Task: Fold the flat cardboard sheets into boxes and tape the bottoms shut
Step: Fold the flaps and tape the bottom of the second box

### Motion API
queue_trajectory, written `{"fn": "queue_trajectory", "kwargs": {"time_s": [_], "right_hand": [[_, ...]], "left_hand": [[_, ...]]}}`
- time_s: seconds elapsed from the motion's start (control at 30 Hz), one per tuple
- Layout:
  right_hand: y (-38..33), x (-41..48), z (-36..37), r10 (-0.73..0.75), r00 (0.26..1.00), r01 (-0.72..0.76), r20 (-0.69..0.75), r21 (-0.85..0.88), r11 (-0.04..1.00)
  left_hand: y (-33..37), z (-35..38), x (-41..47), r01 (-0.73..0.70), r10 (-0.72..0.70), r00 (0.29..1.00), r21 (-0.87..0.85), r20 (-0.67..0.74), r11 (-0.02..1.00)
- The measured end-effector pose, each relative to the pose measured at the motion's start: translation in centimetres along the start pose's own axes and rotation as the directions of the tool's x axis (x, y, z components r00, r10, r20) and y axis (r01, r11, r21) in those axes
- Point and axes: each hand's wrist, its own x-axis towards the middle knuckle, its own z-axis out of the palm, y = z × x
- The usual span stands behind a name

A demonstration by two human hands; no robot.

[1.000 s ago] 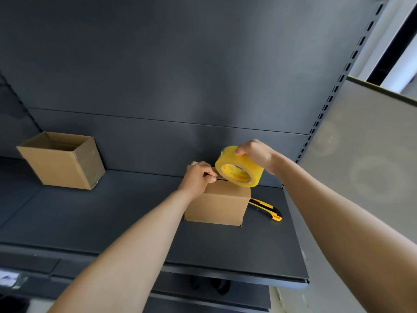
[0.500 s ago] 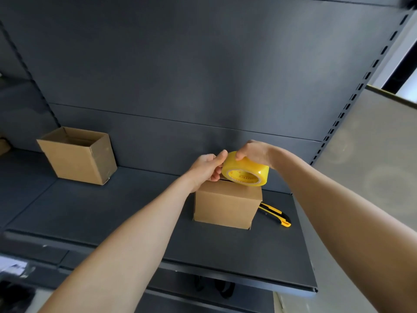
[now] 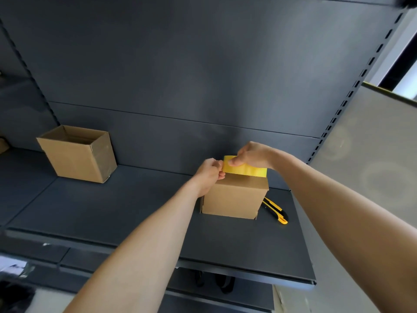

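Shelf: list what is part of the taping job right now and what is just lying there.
In the job:
- closed box
- tape roll above it, gripped by the right hand, pinched at its left edge by the left hand

Lying about:
- knife, right of the closed box
- open box, far left on the shelf

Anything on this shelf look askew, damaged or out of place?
Nothing stands out. The box sits flat on the shelf, the right hand holds the tape roll above it, the left hand pinches at the roll's left edge, and the utility knife lies beside the box.
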Motion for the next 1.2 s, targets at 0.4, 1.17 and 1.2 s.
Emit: {"fn": "queue_trajectory", "kwargs": {"time_s": [0.4, 1.17, 1.2], "right_hand": [[0.7, 0.9, -1.5, -0.032, 0.984, -0.014, -0.177, -0.255, 0.967], [-1.7, 5.2, -2.7, 0.112, 0.993, -0.090, 0.025, -0.446, 0.891], [-1.9, 5.6, -2.4, 0.110, 0.993, -0.079, 0.043, -0.450, 0.890]], "left_hand": [[0.9, 1.1, 2.0, 0.005, 0.000, 1.000, 0.295, -0.016, 0.956], [-0.9, -2.4, 5.1, 0.245, -0.345, 0.895, -0.335, -0.282, 0.910], [-1.2, -2.6, 5.2, 0.244, -0.332, 0.898, -0.300, -0.289, 0.922]]}}
